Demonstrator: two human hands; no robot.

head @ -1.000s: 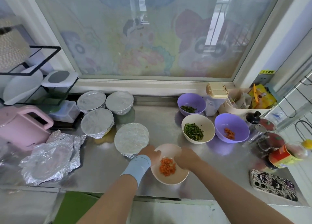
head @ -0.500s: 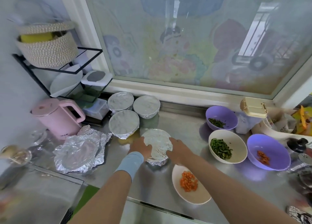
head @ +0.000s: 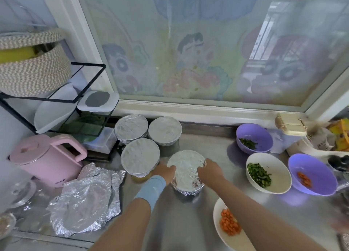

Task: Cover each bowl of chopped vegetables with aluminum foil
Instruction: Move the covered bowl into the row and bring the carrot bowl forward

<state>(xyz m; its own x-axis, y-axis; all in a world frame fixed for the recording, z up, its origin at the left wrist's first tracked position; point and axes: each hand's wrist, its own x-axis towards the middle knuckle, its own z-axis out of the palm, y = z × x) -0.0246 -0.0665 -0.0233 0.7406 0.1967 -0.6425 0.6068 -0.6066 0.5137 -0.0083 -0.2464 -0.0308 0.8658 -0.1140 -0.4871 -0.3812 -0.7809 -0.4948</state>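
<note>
While left hand (head: 166, 172) and right hand (head: 210, 170) grip foil-covered bowl (head: 186, 168) | carrots (head: 229, 224) uncovered

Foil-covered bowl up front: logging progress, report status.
Hands: left hand and right hand grip near foil-covered bowl at its sides. White carrot bowl uncovered. Nothing in the way.

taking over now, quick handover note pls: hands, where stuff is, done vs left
Left hand and right hand: both hold the front foil-covered round bowl by its rim.
Done: that one, apparently, plus three foil-covered bowls behind it.
Left: two purple plastic bowls, white bowl of chopped greens, white bowl of diced carrot, all open, on the right.
Crumpled aluminium foil sheet lies at the left.
</note>
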